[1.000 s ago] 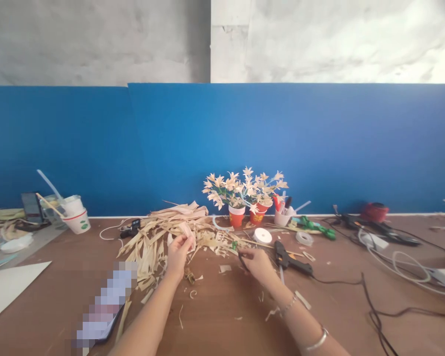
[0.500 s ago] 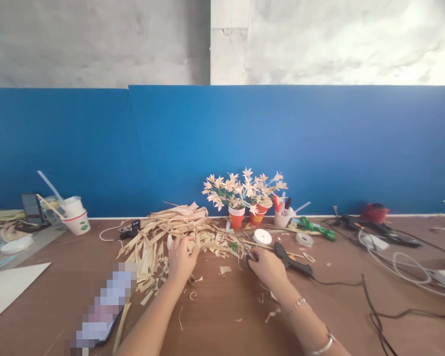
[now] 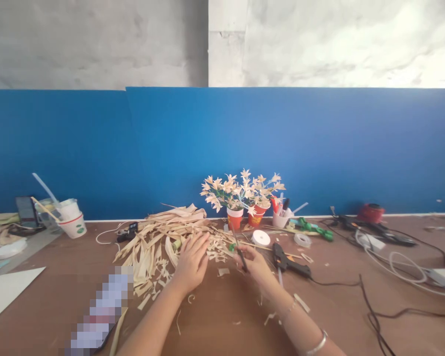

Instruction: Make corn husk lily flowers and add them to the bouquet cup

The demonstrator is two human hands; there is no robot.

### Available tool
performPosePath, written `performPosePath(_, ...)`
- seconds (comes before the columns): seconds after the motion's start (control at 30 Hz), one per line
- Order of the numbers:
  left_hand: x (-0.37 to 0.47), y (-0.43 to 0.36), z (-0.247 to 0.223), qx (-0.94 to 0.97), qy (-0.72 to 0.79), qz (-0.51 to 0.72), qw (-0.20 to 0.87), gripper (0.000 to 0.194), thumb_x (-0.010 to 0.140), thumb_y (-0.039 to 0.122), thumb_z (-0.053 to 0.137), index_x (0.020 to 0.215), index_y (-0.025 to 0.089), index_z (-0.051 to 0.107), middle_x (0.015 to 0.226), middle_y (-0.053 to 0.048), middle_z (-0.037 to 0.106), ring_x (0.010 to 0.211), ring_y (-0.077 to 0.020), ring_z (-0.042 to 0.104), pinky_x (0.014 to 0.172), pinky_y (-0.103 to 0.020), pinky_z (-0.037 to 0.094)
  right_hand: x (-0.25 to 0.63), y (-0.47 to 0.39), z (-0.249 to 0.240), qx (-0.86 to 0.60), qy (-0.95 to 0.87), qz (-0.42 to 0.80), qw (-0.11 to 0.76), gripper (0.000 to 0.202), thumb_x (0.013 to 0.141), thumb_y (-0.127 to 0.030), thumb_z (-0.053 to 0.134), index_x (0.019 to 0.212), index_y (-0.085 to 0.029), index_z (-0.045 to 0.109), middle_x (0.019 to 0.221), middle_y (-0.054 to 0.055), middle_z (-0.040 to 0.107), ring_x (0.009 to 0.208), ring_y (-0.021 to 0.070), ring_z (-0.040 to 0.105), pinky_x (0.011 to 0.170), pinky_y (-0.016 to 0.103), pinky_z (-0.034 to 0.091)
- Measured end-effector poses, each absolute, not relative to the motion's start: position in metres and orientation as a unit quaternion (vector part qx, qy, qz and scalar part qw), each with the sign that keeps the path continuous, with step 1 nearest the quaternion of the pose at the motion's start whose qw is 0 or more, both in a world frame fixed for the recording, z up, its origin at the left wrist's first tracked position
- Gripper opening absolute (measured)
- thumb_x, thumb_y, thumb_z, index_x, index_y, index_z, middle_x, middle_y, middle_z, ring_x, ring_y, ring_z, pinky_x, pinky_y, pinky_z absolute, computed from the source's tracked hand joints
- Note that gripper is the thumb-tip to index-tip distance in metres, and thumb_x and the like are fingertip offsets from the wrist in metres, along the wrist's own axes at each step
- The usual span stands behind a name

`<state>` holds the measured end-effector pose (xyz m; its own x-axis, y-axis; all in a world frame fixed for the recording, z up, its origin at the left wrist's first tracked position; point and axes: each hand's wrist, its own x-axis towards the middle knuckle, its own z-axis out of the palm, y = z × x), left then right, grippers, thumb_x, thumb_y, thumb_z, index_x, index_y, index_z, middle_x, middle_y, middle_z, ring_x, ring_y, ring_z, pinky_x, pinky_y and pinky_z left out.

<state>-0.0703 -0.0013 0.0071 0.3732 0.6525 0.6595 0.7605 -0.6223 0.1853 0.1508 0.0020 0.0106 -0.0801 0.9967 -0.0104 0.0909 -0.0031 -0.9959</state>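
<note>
My left hand (image 3: pixel 192 263) lies palm down at the near edge of a heap of dry, pale husk strips (image 3: pixel 148 244), its fingers stretched out. A small greenish roll (image 3: pixel 176 244) sits just beside its fingers. Across from it, my right hand (image 3: pixel 257 267) is closed round dark-handled scissors (image 3: pixel 242 259), whose thin blades point away from me. Small cut scraps (image 3: pixel 218 252) are scattered between the two hands. A scrap of green (image 3: pixel 232 246) lies near the blades.
Husk flowers (image 3: pixel 241 190) stand in red paper cups (image 3: pixel 235 219) at the back. A white tape roll (image 3: pixel 261 238) and a black glue gun (image 3: pixel 291 262) lie right of centre. Cables (image 3: pixel 396 267) run along the right. A phone (image 3: pixel 100 316) is at front left.
My left hand has moved slightly right and its fingers have straightened out from a curl. My right hand has shifted a little left, turning the scissors more upright in view.
</note>
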Motion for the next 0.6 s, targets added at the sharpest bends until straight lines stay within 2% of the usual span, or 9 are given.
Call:
performPosePath(0.13, -0.062, -0.013, 0.017, -0.860, -0.351, -0.358, 0.089, 0.045, 0.085, 0.013, 0.039, 0.128, 0.019, 0.048, 0.136, -0.010, 0.048, 0.131, -0.0251, 0.033, 0.107, -0.049, 0.026, 0.147, -0.007, 0.018, -0.366, -0.421, 0.670, 0.489, 0.042, 0.071, -0.051, 0.062, 0.097, -0.019, 0.052, 0.076, 0.002, 0.061, 0.066, 0.0138, 0.059, 0.053, 0.021, 0.040)
performPosePath(0.23, -0.058, -0.019, 0.020, -0.880, -0.310, -0.348, 0.091, 0.044, 0.084, 0.010, 0.038, 0.126, 0.017, 0.049, 0.135, -0.010, 0.049, 0.132, -0.0252, 0.032, 0.107, -0.050, 0.026, 0.148, -0.012, 0.021, -0.337, -0.397, 0.719, 0.460, 0.041, 0.067, -0.043, 0.068, 0.097, -0.021, 0.051, 0.079, 0.002, 0.061, 0.070, 0.0143, 0.060, 0.053, 0.019, 0.040)
performPosePath(0.3, -0.056, -0.020, 0.020, -0.888, -0.296, -0.342, 0.087, 0.045, 0.083, 0.008, 0.038, 0.126, 0.016, 0.049, 0.134, -0.011, 0.050, 0.132, -0.0247, 0.032, 0.107, -0.049, 0.026, 0.148, -0.013, 0.021, -0.332, -0.391, 0.732, 0.448, 0.042, 0.062, -0.036, 0.072, 0.096, -0.021, 0.052, 0.074, -0.001, 0.060, 0.066, 0.0128, 0.058, 0.052, 0.019, 0.039)
performPosePath(0.47, -0.056, -0.017, 0.015, -0.864, -0.332, -0.374, 0.053, 0.041, 0.082, 0.008, 0.039, 0.118, 0.019, 0.057, 0.131, -0.010, 0.053, 0.128, -0.0254, 0.037, 0.104, -0.049, 0.031, 0.142, -0.010, 0.017, -0.355, -0.441, 0.660, 0.494, 0.043, 0.054, -0.030, 0.079, 0.087, -0.020, 0.054, 0.062, -0.006, 0.052, 0.050, 0.0067, 0.046, 0.048, 0.018, 0.036)
performPosePath(0.6, -0.053, -0.011, 0.007, -0.808, -0.409, -0.423, -0.035, 0.028, 0.084, 0.019, 0.045, 0.102, 0.022, 0.067, 0.113, -0.012, 0.061, 0.109, -0.0269, 0.053, 0.093, -0.047, 0.041, 0.137, -0.005, 0.010, -0.385, -0.504, 0.572, 0.520, 0.045, 0.051, -0.031, 0.081, 0.084, -0.019, 0.053, 0.062, -0.005, 0.055, 0.051, 0.0087, 0.048, 0.048, 0.020, 0.037)
